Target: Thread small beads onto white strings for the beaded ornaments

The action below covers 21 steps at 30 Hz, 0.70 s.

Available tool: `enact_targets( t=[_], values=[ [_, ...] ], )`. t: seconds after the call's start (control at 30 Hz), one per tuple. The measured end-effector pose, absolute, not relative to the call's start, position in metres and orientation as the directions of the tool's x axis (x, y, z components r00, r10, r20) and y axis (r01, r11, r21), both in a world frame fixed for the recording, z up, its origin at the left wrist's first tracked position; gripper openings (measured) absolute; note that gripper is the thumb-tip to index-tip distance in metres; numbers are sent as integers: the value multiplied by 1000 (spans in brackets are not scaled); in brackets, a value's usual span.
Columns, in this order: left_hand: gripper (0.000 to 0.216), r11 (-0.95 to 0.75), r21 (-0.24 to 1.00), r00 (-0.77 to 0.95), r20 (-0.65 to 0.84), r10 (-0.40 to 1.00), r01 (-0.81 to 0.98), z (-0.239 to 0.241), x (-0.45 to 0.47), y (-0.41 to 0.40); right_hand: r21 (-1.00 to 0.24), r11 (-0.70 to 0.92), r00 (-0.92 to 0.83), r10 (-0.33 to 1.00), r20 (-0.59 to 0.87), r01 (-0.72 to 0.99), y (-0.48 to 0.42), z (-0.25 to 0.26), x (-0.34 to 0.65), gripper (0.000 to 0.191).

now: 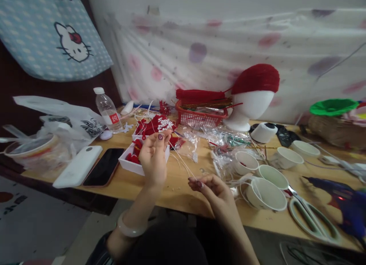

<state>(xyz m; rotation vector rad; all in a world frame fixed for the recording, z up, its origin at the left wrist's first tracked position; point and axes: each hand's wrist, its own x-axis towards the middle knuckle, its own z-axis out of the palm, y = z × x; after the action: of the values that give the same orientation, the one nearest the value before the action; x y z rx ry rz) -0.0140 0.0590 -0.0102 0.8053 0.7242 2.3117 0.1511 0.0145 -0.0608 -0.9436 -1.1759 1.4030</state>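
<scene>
My left hand (154, 156) is raised over the wooden table (171, 189), fingers pinched on a red ornament with a cluster of white beads (163, 125). Thin pale wires (183, 162) run from that piece down to my right hand (210, 187), which pinches their lower ends just above the table's front edge. Under my left hand stands a white tray (130, 164) with small red pieces in it.
A phone (104, 166) and white power bank (78, 166) lie left. A water bottle (108, 109), red basket (200, 114) and foam head with red cap (253, 93) stand behind. White cups (265, 192), scissors (313, 217) and a blue glue gun (340, 204) sit right.
</scene>
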Motion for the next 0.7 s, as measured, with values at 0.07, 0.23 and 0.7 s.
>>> enact_targets(
  t=[0.07, 0.23, 0.7],
  values=[
    [15, -673, 660, -672, 333, 661, -335, -17, -10, 62, -943, -72, -199, 980, -7, -325, 12, -59, 149, 33],
    [17, -630, 701, -679, 283, 677, -336, -23, -6, 66, -851, -195, -266, 962, -68, -487, 8, -56, 150, 23],
    [19, -607, 726, -647, 298, 702, -323, -25, -3, 67, -897, -132, -229, 973, -36, -421, 9, -55, 157, 24]
  ],
)
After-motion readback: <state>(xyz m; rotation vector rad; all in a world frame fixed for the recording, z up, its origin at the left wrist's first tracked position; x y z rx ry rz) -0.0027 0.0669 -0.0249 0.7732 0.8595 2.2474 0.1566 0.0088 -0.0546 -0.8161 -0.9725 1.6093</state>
